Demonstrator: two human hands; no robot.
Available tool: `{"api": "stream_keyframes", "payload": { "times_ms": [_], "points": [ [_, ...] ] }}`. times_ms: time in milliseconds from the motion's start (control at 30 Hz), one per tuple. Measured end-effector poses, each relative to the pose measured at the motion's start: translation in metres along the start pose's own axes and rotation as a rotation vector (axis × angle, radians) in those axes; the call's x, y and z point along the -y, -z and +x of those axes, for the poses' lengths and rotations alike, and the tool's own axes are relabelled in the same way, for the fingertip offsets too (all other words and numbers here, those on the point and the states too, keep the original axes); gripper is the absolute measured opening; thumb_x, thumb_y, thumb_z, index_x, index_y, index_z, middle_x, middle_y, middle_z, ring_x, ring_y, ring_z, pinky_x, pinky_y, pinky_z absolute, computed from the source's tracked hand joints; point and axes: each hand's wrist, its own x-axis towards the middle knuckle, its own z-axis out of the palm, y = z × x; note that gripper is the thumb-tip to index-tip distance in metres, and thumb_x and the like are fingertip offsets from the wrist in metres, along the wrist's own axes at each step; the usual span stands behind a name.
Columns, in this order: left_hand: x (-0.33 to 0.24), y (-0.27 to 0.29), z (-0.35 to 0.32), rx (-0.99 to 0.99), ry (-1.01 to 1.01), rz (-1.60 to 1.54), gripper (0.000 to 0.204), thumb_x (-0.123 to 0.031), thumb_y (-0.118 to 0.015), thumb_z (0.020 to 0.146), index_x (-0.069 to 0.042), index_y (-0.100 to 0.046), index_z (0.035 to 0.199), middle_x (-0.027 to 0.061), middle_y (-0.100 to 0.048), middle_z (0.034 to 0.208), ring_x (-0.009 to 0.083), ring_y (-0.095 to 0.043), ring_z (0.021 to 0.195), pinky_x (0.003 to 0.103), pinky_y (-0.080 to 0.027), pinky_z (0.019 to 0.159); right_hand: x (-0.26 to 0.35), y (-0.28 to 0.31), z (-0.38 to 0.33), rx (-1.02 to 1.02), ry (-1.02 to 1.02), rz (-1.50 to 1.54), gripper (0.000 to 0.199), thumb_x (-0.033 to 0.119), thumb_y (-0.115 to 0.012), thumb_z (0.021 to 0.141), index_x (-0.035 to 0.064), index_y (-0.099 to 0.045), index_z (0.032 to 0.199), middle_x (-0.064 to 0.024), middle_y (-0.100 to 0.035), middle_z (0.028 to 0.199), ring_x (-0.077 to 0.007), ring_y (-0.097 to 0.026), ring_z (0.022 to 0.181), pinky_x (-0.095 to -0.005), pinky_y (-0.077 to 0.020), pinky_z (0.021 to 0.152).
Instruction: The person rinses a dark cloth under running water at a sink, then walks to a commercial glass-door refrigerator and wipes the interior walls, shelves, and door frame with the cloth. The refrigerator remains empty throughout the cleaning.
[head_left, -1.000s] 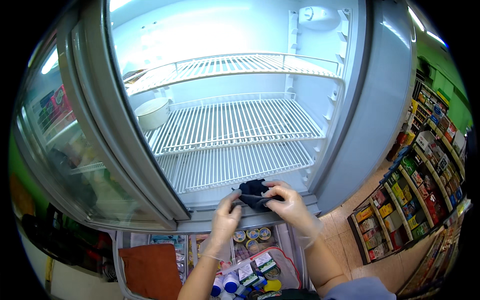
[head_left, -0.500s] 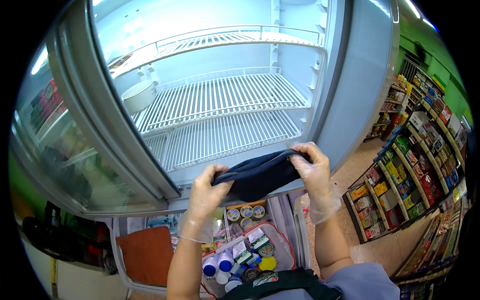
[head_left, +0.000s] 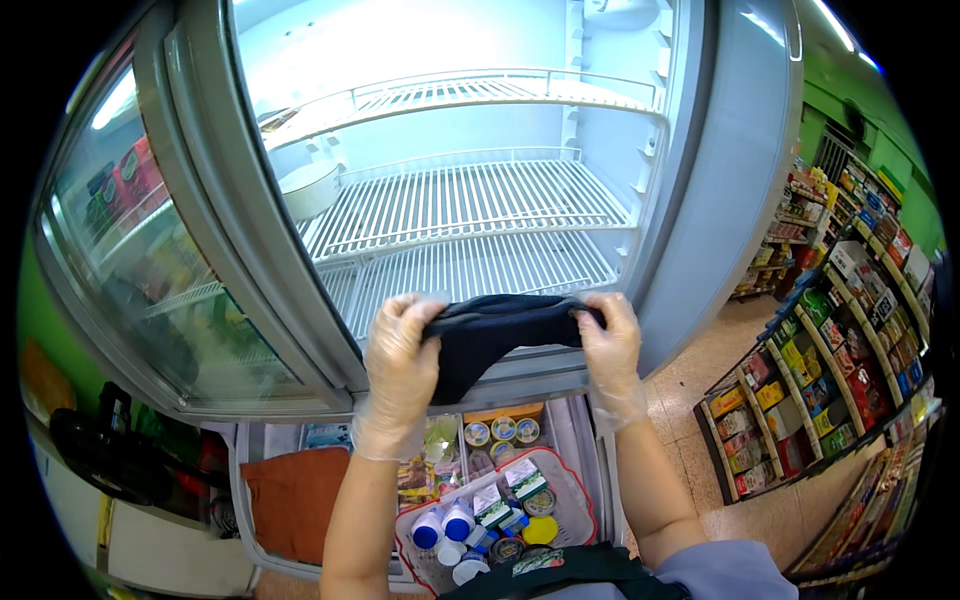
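A dark navy cloth (head_left: 480,330) is stretched between my two hands at the front of an open display fridge. My left hand (head_left: 400,365), in a clear plastic glove, pinches its left end; a flap hangs down beside those fingers. The right end is pinched in my right hand (head_left: 612,350), gloved the same way. Behind the cloth are bare white wire shelves, the middle shelf (head_left: 470,205) and a lower shelf (head_left: 490,270) partly covered by the cloth and my hands. A round white container (head_left: 312,190) sits at the middle shelf's left end.
A sliding glass door (head_left: 170,290) stands at the left. Below my hands, a red-rimmed basket (head_left: 578,480) holds bottles, boxes and jars. A brown cloth (head_left: 293,505) lies over a grey bin's left part, near round tubs (head_left: 502,430). Snack racks (head_left: 810,370) stand right.
My hands have shifted the cloth; its left part now droops while the right part is bunched narrower. The view has turned slightly, so the fridge appears further right and lower.
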Motion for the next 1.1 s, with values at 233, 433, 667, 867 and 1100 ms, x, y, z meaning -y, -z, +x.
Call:
{"api": "stream_keyframes", "payload": {
  "times_ms": [233,433,667,867,1100],
  "points": [
    [0.011,-0.034,-0.049,0.275,0.216,-0.013,0.029,-0.001,-0.070,0.075,-0.009,-0.072,0.103,0.0116,-0.067,0.093,0.0302,-0.066,0.086,0.039,-0.052,0.075,-0.022,0.006,-0.029,0.431,-0.129,-0.252,0.028,0.012,-0.075,0.074,0.0024,-0.070,0.099,-0.0117,-0.063,0.106,-0.0323,-0.057,0.109,-0.0433,-0.0436,0.097],
    [-0.002,-0.016,-0.014,0.088,0.303,-0.341,0.023,-0.001,-0.070,0.081,-0.005,-0.073,0.103,0.0119,-0.067,0.085,0.0249,-0.066,0.076,0.031,-0.050,0.070,-0.012,-0.005,-0.032,0.586,0.149,-0.126,0.030,0.006,-0.069,0.077,0.0036,-0.071,0.107,-0.0134,-0.066,0.115,-0.0309,-0.059,0.108,-0.0399,-0.0457,0.096],
    [-0.012,0.027,0.031,-0.171,0.473,-0.765,0.012,-0.001,-0.065,0.092,-0.001,-0.071,0.103,-0.0006,-0.069,0.092,0.0055,-0.060,0.083,0.020,-0.049,0.074,0.003,0.025,-0.003,0.357,0.024,-0.108,0.018,0.002,-0.065,0.076,0.0040,-0.067,0.094,-0.0114,-0.070,0.096,-0.0304,-0.064,0.097,-0.0405,-0.0497,0.087],
    [-0.017,0.063,0.057,-0.234,0.403,-0.784,0.009,-0.003,-0.066,0.092,0.000,-0.071,0.099,-0.0018,-0.068,0.087,0.0033,-0.058,0.075,0.018,-0.048,0.070,0.039,0.080,0.033,0.356,-0.458,0.643,0.014,0.007,-0.066,0.085,0.0037,-0.062,0.099,-0.0009,-0.063,0.085,-0.0084,-0.058,0.075,-0.0210,-0.0463,0.070],
    [-0.022,0.047,-0.016,0.239,1.397,-1.299,0.071,-0.063,-0.041,0.096,-0.003,-0.048,0.134,0.0117,-0.057,0.131,0.0234,-0.051,0.125,0.043,-0.040,0.107,0.021,0.086,-0.053,0.740,-1.181,1.601,0.054,0.041,-0.062,0.093,-0.0006,-0.055,0.127,-0.0057,-0.068,0.107,-0.0153,-0.065,0.095,-0.0292,-0.0502,0.087]
  ]
}}
